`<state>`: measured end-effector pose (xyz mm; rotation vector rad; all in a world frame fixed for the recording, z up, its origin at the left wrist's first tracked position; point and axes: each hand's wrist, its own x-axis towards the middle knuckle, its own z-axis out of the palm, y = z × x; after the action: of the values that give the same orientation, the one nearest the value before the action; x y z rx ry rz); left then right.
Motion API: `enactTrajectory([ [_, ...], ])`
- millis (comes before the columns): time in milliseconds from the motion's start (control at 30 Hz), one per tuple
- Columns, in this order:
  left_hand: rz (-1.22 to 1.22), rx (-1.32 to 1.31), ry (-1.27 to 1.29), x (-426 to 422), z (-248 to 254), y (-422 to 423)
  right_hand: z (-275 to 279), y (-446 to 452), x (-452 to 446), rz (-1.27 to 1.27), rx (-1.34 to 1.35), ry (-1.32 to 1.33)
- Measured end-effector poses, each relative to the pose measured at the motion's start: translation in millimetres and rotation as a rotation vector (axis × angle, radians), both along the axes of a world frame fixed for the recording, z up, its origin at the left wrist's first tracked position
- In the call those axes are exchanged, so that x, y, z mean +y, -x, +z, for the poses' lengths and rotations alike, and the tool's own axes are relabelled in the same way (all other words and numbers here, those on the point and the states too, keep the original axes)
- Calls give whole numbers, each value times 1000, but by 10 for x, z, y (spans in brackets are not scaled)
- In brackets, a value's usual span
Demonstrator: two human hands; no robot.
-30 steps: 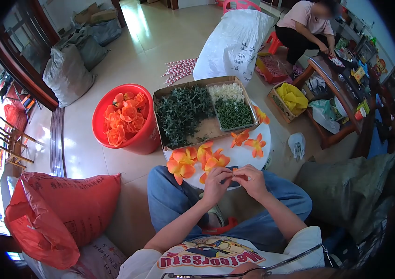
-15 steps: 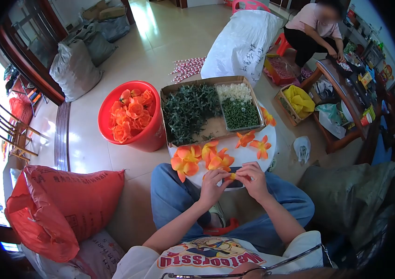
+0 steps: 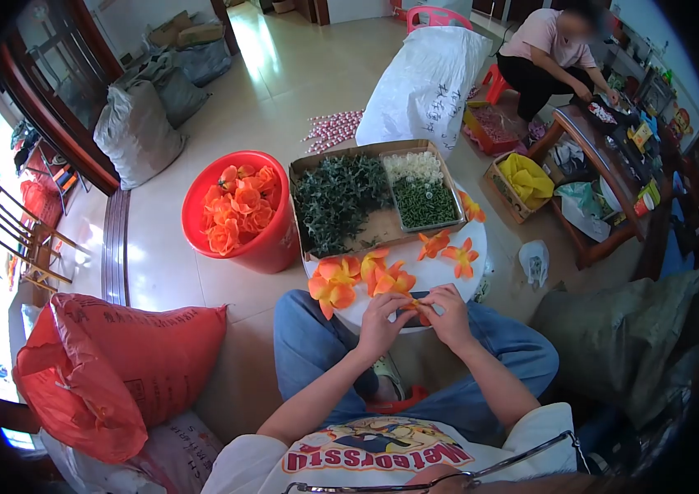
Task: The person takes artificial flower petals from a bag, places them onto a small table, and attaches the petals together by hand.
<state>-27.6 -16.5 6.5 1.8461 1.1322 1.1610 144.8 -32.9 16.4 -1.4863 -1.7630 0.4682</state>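
My left hand (image 3: 382,319) and my right hand (image 3: 449,318) meet over the near edge of a white round table (image 3: 476,276). Between them, pinched in the fingertips of both, is a small orange-yellow artificial flower petal piece (image 3: 418,305), largely covered by the fingers. A dark flat object (image 3: 412,321), partly hidden, lies beneath the hands. Close to my left hand rest several orange-yellow petal layers (image 3: 333,284), bunched together. Two single ones (image 3: 461,258) lie spread at the right. Behind them sits a cardboard box (image 3: 382,230) with dark green artificial leaves (image 3: 333,198).
Inside the box, a clear tray (image 3: 428,191) holds green stems and whitish pieces. A red bucket (image 3: 263,260) of orange flowers stands left of the table. Red (image 3: 144,362) and dark green (image 3: 613,354) sacks flank my legs. Another person (image 3: 551,66) sits at the far right.
My hands have shifted only slightly, with the fingers turning the petal piece. The view has moved a little. The other person's hand has moved over the wooden table.
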Motion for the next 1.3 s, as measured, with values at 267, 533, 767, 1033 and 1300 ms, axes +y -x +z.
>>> enactTrajectory([
  [267,60,40,-4,-128,-72,97,189,62,-158,-62,-25,-129],
  [533,173,79,22,-168,-310,317,-38,51,-105,-84,52,-138],
  [767,243,133,51,-127,-339,414,18,108,-34,-114,-79,-202],
  [1033,252,258,127,-16,-369,383,43,150,-27,-127,-95,-148],
  [1300,183,158,307,98,-454,302,167,99,-109,-163,9,-131],
])
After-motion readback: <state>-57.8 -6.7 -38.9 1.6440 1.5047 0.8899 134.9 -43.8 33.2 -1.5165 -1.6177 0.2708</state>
